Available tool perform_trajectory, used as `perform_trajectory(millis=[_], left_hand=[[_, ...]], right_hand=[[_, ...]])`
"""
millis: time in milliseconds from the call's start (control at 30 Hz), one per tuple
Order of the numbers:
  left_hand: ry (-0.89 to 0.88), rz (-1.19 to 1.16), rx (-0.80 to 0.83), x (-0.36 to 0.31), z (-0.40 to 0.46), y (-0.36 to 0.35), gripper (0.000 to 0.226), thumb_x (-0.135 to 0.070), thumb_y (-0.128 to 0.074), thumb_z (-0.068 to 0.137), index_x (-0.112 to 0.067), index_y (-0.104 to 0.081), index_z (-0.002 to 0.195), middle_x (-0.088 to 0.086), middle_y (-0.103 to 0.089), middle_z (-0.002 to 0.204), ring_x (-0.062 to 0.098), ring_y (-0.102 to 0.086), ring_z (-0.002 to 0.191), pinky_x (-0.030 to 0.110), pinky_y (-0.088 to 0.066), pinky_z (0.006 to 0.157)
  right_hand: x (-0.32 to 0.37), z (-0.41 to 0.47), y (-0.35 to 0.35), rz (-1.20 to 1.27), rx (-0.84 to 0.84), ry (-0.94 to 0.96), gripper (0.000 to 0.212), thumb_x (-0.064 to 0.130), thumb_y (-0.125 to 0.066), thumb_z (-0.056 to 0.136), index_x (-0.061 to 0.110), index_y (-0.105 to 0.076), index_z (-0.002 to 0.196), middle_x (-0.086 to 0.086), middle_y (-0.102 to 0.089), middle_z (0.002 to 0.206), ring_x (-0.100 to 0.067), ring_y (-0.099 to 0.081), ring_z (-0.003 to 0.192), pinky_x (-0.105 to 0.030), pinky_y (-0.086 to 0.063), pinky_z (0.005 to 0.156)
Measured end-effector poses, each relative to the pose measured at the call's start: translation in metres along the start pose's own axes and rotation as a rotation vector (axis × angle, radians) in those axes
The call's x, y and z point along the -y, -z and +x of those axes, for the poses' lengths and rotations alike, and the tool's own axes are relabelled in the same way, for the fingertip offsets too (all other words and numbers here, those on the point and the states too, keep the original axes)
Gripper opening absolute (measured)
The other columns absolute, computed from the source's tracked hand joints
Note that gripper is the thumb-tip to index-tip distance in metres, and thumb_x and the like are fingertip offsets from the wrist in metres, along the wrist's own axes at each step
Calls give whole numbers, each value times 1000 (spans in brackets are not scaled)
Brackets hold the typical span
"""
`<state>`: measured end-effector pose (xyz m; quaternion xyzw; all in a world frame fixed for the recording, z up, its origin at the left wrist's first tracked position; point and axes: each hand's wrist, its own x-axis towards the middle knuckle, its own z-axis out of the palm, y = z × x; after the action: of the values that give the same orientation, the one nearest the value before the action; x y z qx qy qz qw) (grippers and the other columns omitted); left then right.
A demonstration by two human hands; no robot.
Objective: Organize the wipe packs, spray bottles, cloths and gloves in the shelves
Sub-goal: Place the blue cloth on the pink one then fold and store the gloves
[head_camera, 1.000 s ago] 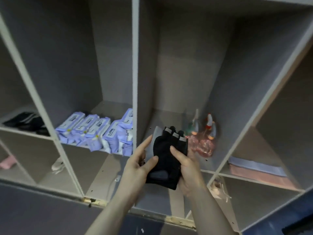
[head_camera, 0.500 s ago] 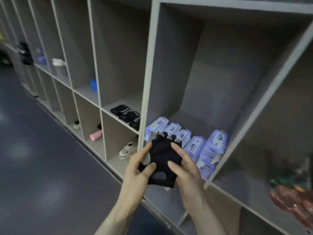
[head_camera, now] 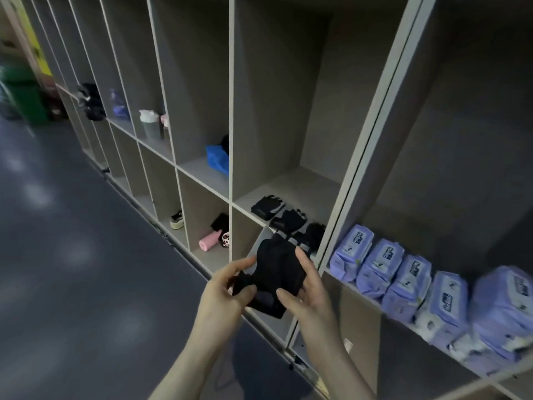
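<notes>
Gripping 1 black fingerless glove [head_camera: 277, 277], left hand [head_camera: 223, 294] and right hand [head_camera: 307, 293] curl fingers around it, near shelved gloves [head_camera: 288, 219].

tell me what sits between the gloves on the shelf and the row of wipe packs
In the head view, only an upright shelf divider stands between the gloves on the shelf and the wipe packs. They lie in neighbouring compartments at the same level.

A grey shelf unit [head_camera: 230, 111] of open cubbies stands on a dark floor [head_camera: 72, 269]. One shelf carries three black gloves [head_camera: 288, 219] in a row. The next cubby to the right holds a row of purple wipe packs [head_camera: 409, 280]. A lower cubby holds a pink roll [head_camera: 210, 241].
</notes>
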<state>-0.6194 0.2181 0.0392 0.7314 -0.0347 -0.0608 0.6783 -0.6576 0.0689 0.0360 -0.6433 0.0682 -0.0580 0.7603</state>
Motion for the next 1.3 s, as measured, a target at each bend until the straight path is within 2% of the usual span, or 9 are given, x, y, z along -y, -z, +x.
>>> perform_trajectory(millis=[200, 400, 500, 600, 733, 800, 967, 1100, 1300], left_hand=[[-17, 60, -15, 21, 90, 8, 45, -1, -66, 82, -38, -67, 106, -7, -63, 114, 8, -59, 107, 38, -49, 96], [14, 82, 90, 17, 211, 7, 42, 8, -57, 85, -21, -65, 113, -10, -62, 113, 4, -58, 108, 15, -49, 84], [-41, 186, 59, 14, 271, 4, 42, 6, -58, 85, -27, -63, 110, -19, -53, 110, -4, -52, 102, 22, -43, 96], [-88, 267, 14, 20, 327, 3, 41, 3, -61, 84, -32, -63, 105, -7, -54, 113, 10, -54, 105, 24, -44, 95], [-142, 436, 7, 31, 374, 6, 32, -1, -61, 86, -24, -68, 108, -10, -55, 113, 8, -53, 104, -6, -25, 80], [-179, 486, 11, 35, 397, 7, 29, -2, -59, 88, -21, -69, 108, -13, -53, 110, 5, -51, 100, -11, -21, 75], [-210, 561, 35, 51, 468, 0, 30, -2, -53, 90, -13, -67, 115, -4, -51, 113, 11, -53, 100, 8, -34, 83], [-80, 911, 201, 73, 507, -10, 32, -11, -43, 93, -12, -60, 121, 7, -46, 120, 28, -53, 112, 38, -46, 91], [-344, 1150, 591, 111, 519, -22, 46, -24, -40, 96, -23, -42, 142, 2, -29, 155, 20, -30, 141, 33, -31, 111]], right_hand=[[-26, 93, -10, -145, -59, 12, 83, -5, -61, 86, 49, -30, 140, 13, -48, 140, 5, -53, 118, -12, -48, 90], [-40, 210, -11, -196, -78, -19, 85, -3, -60, 88, 61, -28, 134, 17, -43, 142, 0, -46, 128, -28, -41, 107], [-43, 269, -11, -220, -81, -22, 85, -5, -58, 88, 63, -30, 130, 23, -40, 140, 5, -44, 126, -24, -38, 108], [-51, 325, -11, -203, -88, -36, 85, -5, -59, 87, 68, -35, 124, 12, -41, 145, -7, -46, 129, -41, -40, 109], [-58, 376, -13, -179, -159, -149, 83, -8, -54, 89, 55, -30, 137, -16, -40, 146, -18, -52, 125, -45, -47, 101], [-59, 399, -18, -198, -155, -150, 82, -10, -51, 90, 48, -28, 141, -9, -34, 150, -17, -52, 124, -45, -46, 102], [-64, 457, -22, -298, -211, -180, 82, -8, -51, 91, 48, -22, 143, 9, -36, 134, -3, -57, 98, -28, -55, 84], [-82, 473, -3, -614, -157, -334, 79, 11, -49, 96, 43, 0, 149, 1, -30, 153, -20, -41, 133, -31, -38, 103], [-127, 455, 18, -1344, 137, -468, 53, 39, -33, 100, 37, -16, 150, 8, -5, 160, -19, 0, 147, -45, -4, 118]])
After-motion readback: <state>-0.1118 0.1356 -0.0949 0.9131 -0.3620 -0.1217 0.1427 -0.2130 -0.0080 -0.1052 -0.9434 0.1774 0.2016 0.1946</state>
